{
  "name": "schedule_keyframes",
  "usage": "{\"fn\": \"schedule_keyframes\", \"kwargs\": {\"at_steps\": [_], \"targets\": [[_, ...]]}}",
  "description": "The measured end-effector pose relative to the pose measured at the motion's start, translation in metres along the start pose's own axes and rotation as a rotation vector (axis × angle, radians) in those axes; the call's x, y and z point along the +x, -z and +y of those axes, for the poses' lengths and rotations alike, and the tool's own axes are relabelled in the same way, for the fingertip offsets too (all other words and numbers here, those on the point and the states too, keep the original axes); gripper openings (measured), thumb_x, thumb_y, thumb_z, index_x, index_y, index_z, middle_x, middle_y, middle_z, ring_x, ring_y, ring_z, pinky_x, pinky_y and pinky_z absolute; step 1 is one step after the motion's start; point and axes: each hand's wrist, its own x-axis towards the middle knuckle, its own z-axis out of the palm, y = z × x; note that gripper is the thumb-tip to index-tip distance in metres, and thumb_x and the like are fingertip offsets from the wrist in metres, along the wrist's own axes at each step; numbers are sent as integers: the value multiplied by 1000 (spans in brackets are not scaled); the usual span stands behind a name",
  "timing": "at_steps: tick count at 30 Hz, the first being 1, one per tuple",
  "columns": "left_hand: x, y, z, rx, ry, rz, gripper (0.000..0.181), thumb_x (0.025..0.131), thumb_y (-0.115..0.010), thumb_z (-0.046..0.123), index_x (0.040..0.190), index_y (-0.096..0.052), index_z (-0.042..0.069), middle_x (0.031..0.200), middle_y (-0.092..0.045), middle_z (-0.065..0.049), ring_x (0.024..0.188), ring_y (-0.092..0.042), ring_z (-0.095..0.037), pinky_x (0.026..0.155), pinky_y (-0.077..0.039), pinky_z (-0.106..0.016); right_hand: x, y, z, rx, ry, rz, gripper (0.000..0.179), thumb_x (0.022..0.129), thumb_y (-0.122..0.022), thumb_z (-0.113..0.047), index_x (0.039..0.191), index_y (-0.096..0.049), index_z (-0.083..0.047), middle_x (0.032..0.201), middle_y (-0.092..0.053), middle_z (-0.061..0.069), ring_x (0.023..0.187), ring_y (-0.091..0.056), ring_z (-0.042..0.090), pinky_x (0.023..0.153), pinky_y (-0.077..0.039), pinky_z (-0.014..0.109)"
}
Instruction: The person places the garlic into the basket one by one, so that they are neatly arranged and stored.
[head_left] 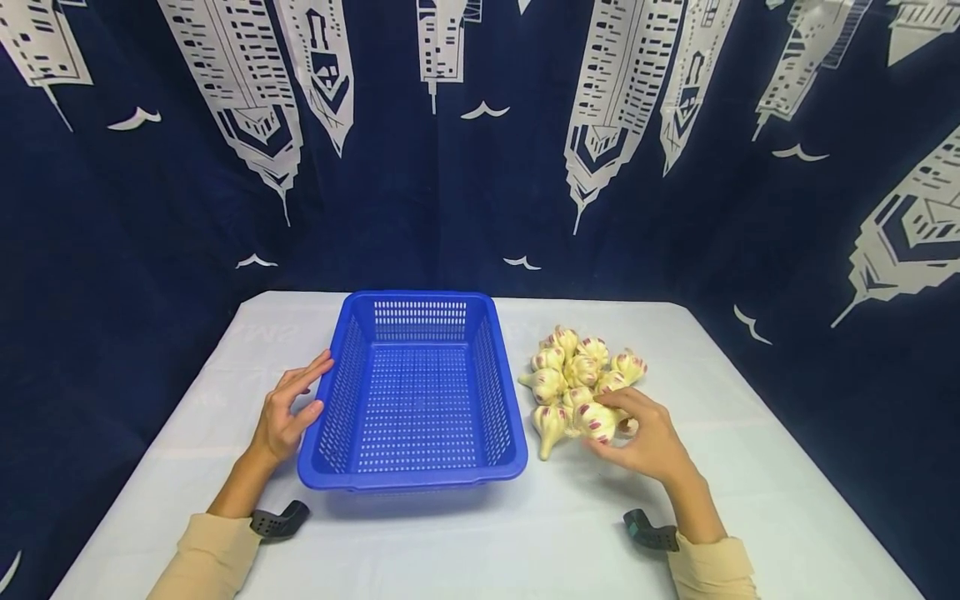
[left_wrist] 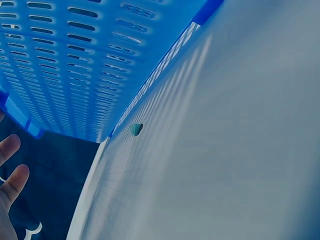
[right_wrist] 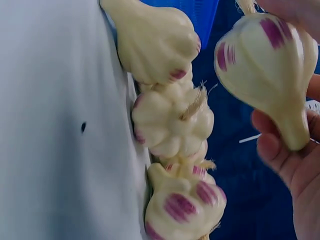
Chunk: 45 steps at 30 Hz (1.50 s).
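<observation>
My right hand (head_left: 647, 435) pinches a garlic bulb (head_left: 597, 421), pale with purple streaks, at the front of a pile of garlic bulbs (head_left: 546, 385). In the right wrist view this garlic bulb (right_wrist: 265, 65) sits between thumb and fingers, apart from the other bulbs (right_wrist: 172, 120) beside it. A blue perforated plastic basket (head_left: 420, 479) stands left of the pile with nothing inside. Against the basket's left rim rests my left hand (head_left: 288, 412), its fingers fairly straight. The left wrist view catches only some fingertips (left_wrist: 15, 180) near the basket's slotted wall (left_wrist: 75, 60).
A white cloth covers the table (head_left: 480, 550). Behind it and at both sides hangs a dark blue curtain (head_left: 450, 183) with white building prints. Black straps with small devices (head_left: 279, 522) sit on both wrists.
</observation>
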Motion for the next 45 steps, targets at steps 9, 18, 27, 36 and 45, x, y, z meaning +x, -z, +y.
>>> {"fn": "schedule_keyframes", "kwargs": {"at_steps": [9,18,27,36,45], "targets": [[-1,-1,2,-7,14,-1,56,76,-54,10,130,-61,-6,139,-54,-22,111,-54,-18,76,-41,-37,17,-7,-5,9,86,36,65,50,-97,-35,103,-73,-6,97,-70,3,85,-65,21,73,-50,19],[0,-3,-1,-10,17,34,58,71,-55,8,126,-62,-8,135,-55,-25,107,-56,-27,74,-40,-36,32,-10,-12,59,70,-6,68,47,-98,-35,103,-74,-5,95,-67,1,83,-61,15,67,-50,16],[0,-2,1,-23,12,19,57,74,-55,10,129,-61,-6,138,-54,-23,108,-54,-21,77,-40,-30,48,-14,-18,101,119,-13,68,63,-86,-52,106,-73,-1,92,-66,3,76,-57,12,59,-49,22],[1,-6,1,-5,14,61,56,70,-53,5,122,-61,-15,130,-55,-34,102,-55,-35,80,-35,-17,65,-19,-27,133,152,-44,66,75,-78,-53,111,-71,1,95,-65,5,76,-56,13,61,-50,26],[1,-3,3,-8,16,41,58,71,-55,8,126,-63,-7,135,-56,-25,103,-56,-30,75,-40,-32,88,-24,-44,73,101,-92,88,52,-98,-25,125,-57,3,110,-66,13,83,-60,16,68,-55,32]]}}
